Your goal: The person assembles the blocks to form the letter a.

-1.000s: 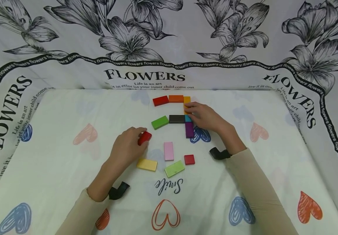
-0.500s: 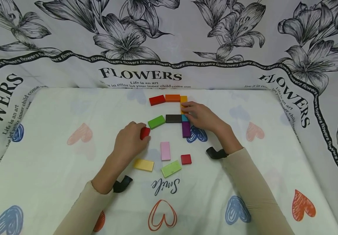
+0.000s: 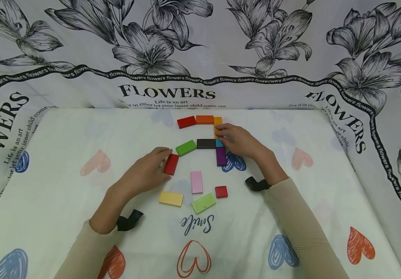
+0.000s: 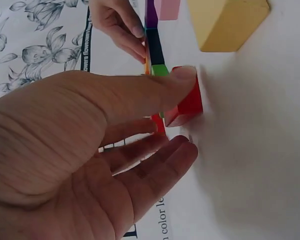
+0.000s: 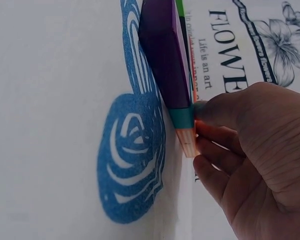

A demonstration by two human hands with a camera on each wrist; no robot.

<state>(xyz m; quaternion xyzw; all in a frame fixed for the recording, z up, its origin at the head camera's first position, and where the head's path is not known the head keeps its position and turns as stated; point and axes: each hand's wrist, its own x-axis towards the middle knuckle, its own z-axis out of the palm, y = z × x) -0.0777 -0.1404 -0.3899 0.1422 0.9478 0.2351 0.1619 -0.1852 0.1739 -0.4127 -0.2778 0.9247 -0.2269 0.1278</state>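
Observation:
My left hand (image 3: 141,170) is beside a red block (image 3: 171,164), its fingers spread and loosely bent. In the left wrist view the thumb overlaps that red block (image 4: 191,102), while the other fingers stand apart from it. A green block (image 3: 186,148) lies just beyond, its end near a black block (image 3: 206,143). My right hand (image 3: 244,142) rests with relaxed fingertips on the yellow-orange block (image 3: 218,120) and the thumb by the teal block (image 3: 219,143). A purple block (image 5: 165,55) adjoins the teal one. An orange block (image 3: 205,119) and another red block (image 3: 186,122) continue the row.
Nearer me lie a pink block (image 3: 196,182), a pale yellow block (image 3: 170,198), a light green block (image 3: 204,203) and a small red block (image 3: 221,192). A white cloth (image 3: 326,201) with printed hearts covers the table. A black strap piece (image 3: 130,220) hangs at the left wrist.
My left hand carried the red block forward to the green block's near end, then loosened its fingers and drew slightly back left. The right hand has stayed at the same blocks.

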